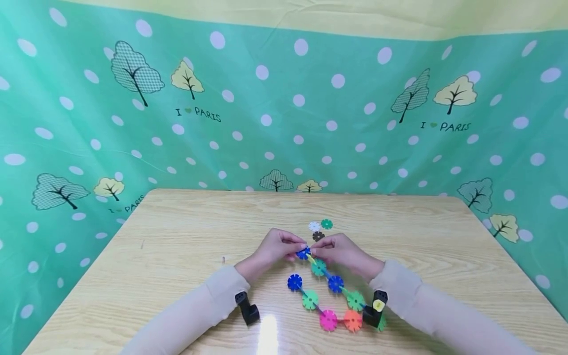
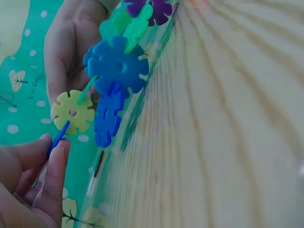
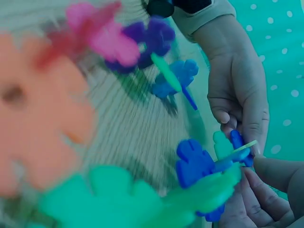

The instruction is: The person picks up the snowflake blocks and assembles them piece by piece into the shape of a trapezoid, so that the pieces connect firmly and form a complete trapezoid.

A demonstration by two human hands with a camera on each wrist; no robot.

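A bent chain of slotted plastic snowflake discs lies on the wooden table, in blue, green, orange and pink. At its upper end my left hand (image 1: 277, 246) pinches a blue snowflake disc (image 1: 303, 253) between thumb and fingers. A yellow snowflake disc (image 2: 72, 112) is slotted to that blue one, and my right hand (image 1: 343, 250) pinches at its edge, fingertips partly hidden behind it in the left wrist view. Below follow a teal disc (image 1: 318, 267), another blue one and a green disc (image 1: 355, 301). The other end is a blue disc (image 1: 295, 282), apart from both hands.
Loose white (image 1: 314, 226), green (image 1: 326, 224) and brown (image 1: 318, 236) discs lie just beyond the hands. An orange disc (image 1: 353, 320) and a pink disc (image 1: 328, 320) form the chain's near bend. The right wrist camera (image 1: 374, 309) covers part of the chain. A patterned cloth (image 1: 284, 108) hangs behind the table.
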